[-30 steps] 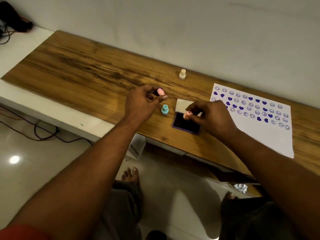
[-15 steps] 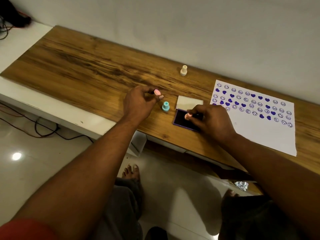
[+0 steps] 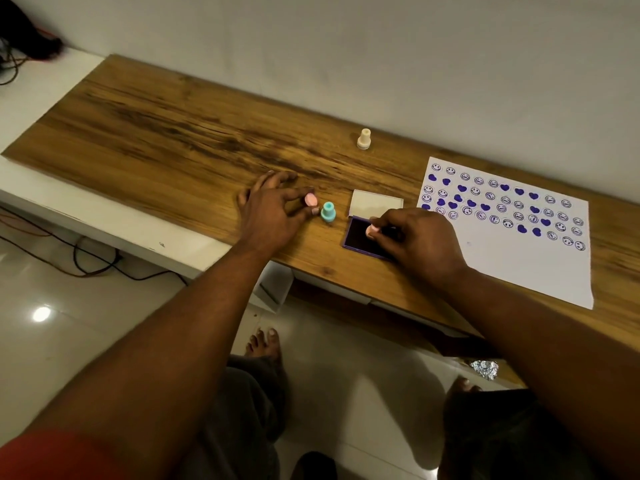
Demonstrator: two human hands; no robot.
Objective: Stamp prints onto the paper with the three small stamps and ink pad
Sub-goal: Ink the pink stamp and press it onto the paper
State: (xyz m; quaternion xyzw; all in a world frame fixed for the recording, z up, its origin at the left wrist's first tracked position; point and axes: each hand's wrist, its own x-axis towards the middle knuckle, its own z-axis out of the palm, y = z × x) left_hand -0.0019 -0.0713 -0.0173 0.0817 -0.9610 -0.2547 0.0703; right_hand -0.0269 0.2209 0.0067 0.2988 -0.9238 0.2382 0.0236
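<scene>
Pink stamp [image 3: 371,231]: pinched in the fingertips of the right hand [image 3: 420,242], face down on the dark surface of the open ink pad [image 3: 360,235]. The pad's pale lid [image 3: 375,202] lies open on its far side. Left hand [image 3: 272,211]: thumb and forefinger closed on a small pink cap [image 3: 310,199], remaining fingers spread over the wooden table [image 3: 166,133]. Teal stamp [image 3: 328,212]: upright, just beside the left fingertips, between that hand and the pad. Cream stamp [image 3: 364,138]: upright, well apart, near the wall. Paper [image 3: 519,258]: right of the pad, far half carrying rows of purple smiley and heart prints [image 3: 502,202]; near half blank.
</scene>
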